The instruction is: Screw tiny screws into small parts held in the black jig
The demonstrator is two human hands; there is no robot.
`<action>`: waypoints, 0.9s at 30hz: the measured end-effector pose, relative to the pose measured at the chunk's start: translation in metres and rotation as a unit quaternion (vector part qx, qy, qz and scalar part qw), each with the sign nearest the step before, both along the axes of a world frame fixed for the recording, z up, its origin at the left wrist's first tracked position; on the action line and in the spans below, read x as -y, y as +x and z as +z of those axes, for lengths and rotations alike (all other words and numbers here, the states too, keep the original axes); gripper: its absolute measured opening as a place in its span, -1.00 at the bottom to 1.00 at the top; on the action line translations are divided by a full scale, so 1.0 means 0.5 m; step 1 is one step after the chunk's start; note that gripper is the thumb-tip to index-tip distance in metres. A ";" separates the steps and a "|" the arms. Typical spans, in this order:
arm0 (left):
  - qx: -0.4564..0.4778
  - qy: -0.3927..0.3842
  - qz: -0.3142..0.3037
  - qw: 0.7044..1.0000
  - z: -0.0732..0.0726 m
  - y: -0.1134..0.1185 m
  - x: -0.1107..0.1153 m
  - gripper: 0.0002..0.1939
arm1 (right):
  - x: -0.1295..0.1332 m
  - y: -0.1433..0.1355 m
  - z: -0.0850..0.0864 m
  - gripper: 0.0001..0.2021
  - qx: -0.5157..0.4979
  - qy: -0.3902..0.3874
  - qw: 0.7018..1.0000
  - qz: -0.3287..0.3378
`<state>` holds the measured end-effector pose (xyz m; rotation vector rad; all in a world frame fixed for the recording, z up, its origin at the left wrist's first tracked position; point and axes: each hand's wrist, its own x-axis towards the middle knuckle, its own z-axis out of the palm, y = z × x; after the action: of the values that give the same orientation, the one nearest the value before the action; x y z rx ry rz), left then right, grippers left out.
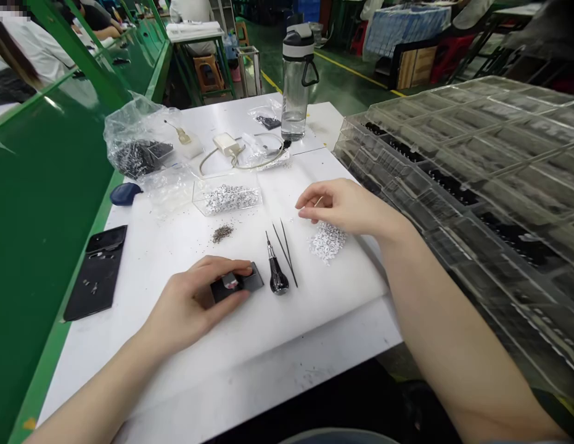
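My left hand (194, 299) is closed around a small dark block (253, 279) on the white mat, thumb on the near side and fingers on the far side. A small shiny piece shows on the block between the fingers. My right hand (335, 203) is just above a pile of tiny white parts (327, 243), thumb and index fingertips drawn together in a pinch. Whether a tiny part sits between them is too small to tell. Between the hands lie a black-handled screwdriver (278, 277) and dark tweezers (287, 253).
Behind are a heap of tiny brown bits (222, 233) and a clear tray (226, 198) of white parts. A phone (97, 271) lies left, a water bottle (296, 86) stands at the back. Stacked clear compartment trays (476, 142) flank the right; a green partition (41, 172) the left.
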<state>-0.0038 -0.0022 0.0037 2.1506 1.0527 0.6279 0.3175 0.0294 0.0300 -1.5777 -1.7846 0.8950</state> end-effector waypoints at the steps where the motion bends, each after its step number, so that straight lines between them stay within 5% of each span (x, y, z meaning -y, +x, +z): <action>1: 0.004 -0.002 0.005 1.000 -0.005 -0.003 -0.002 -0.71 | 0.001 -0.005 0.000 -0.89 -0.026 0.002 1.000 -0.004; 11: 0.052 -0.021 0.021 0.998 -0.021 -0.013 0.006 -0.68 | 0.034 -0.088 -0.022 -0.75 -0.283 -0.030 0.955 0.081; 15: 0.077 -0.022 0.012 0.997 -0.026 -0.011 0.006 -0.68 | 0.057 -0.126 -0.029 -0.64 -0.310 -0.066 0.941 0.120; 27: 0.099 -0.026 -0.009 0.995 -0.025 -0.006 0.004 -0.70 | 0.082 -0.174 -0.035 -0.78 -0.336 -0.076 0.931 0.120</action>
<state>-0.0065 -0.0043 -0.0088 2.0042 0.9300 0.7794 0.2306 -0.0117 0.0123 -0.9572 -1.4363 1.5043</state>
